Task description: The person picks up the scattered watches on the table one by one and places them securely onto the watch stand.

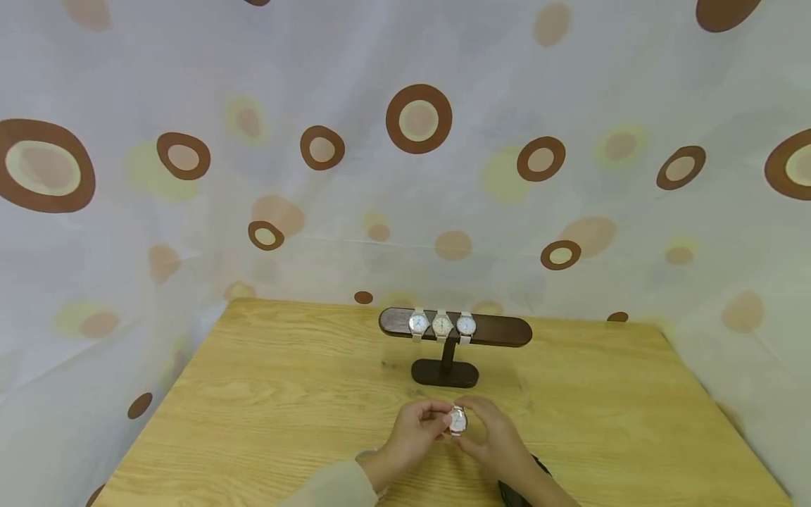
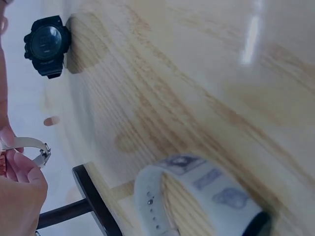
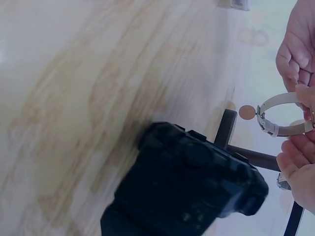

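Observation:
A small wristwatch [image 1: 457, 420] with a pale dial, rose-gold case and white strap is held above the table by both hands. My left hand [image 1: 413, 433] pinches it from the left, thumb at the edge of the dial. From the right, my right hand [image 1: 497, 436] grips it between thumb and fingers at top and bottom. The strap [image 3: 283, 101] forms a closed loop with its buckle toward the stand. Behind stands a dark brown watch stand [image 1: 500, 330] carrying three white-strapped watches: left [image 1: 418, 324], middle [image 1: 442, 325] and right [image 1: 465, 324].
A black digital watch [image 2: 47, 43] rests on the wooden table [image 1: 253, 401] under the right forearm. Close to the left wrist is a white strap with grey printed pictures [image 2: 197, 174]. A dotted cloth [image 1: 355, 197] hangs behind and beside the table.

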A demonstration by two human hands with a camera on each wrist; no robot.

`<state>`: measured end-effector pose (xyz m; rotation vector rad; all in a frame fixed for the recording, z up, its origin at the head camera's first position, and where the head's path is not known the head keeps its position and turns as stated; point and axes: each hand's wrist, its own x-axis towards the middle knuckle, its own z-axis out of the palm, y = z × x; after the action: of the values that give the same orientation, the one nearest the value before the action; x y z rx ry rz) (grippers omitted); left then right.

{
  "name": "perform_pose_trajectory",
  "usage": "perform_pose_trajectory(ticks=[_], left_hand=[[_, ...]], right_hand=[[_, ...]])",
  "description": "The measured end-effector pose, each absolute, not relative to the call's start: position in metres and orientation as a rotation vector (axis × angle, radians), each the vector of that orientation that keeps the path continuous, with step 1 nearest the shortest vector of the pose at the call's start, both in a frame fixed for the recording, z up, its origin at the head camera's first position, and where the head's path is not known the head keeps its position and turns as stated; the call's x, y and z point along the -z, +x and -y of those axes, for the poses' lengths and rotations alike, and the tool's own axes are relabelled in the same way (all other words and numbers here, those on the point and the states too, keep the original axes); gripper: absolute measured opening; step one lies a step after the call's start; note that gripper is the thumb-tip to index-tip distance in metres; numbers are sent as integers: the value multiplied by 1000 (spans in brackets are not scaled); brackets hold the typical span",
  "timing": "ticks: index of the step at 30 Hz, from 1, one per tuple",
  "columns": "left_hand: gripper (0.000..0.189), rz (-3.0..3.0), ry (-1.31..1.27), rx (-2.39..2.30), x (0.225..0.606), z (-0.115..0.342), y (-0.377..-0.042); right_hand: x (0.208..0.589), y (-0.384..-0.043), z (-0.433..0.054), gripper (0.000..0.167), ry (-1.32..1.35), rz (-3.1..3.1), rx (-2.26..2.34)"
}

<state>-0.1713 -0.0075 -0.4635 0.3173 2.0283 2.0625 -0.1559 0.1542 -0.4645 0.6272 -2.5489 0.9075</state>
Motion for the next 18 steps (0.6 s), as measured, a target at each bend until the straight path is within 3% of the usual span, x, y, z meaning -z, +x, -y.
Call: perform_pose_trajectory(ticks=[18], left_hand=[[28,-2479,742,-1680,463,37,-197]], right_hand=[[452,-165,-166,45,439,2586,-978]])
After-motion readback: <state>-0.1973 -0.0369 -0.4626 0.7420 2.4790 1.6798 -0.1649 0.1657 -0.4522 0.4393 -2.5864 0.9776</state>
